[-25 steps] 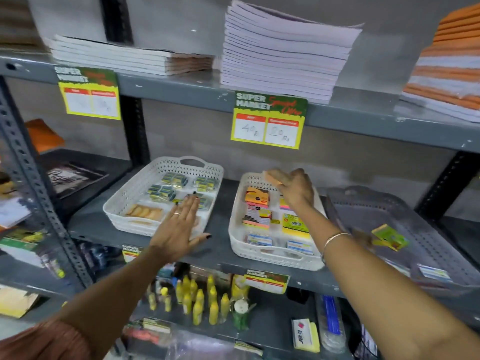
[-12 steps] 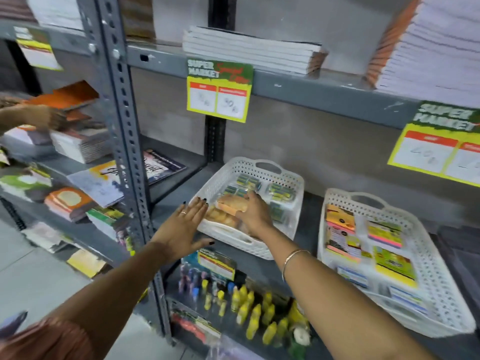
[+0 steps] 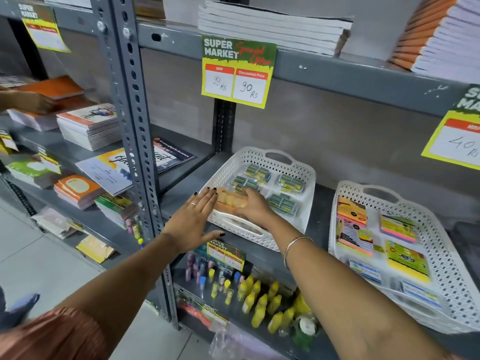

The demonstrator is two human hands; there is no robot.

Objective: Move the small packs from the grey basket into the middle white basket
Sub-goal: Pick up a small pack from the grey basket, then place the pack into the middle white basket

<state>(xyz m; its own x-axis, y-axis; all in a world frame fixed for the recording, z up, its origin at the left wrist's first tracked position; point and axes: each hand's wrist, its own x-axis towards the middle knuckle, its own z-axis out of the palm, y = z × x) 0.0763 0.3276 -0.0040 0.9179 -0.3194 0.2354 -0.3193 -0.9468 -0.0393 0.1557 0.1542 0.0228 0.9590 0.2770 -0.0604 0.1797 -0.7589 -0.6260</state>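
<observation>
— How many white baskets on that grey shelf?
— Two: the left white basket (image 3: pixel 306 178) at centre frame and the right white basket (image 3: pixel 345 188) at the right edge.
— Price cards?
— Three big yellow ones on the upper rail: one upper left (image 3: pixel 42 32), one top centre (image 3: pixel 237 71), one cut off at right (image 3: pixel 457 136).
— Hands?
— Three: a left hand (image 3: pixel 193 224), a right hand (image 3: pixel 253 207), and another person's hand (image 3: pixel 36 102) at the far left.
— The yellow bottles (image 3: pixel 259 305) below?
— Too crowded to count.
</observation>
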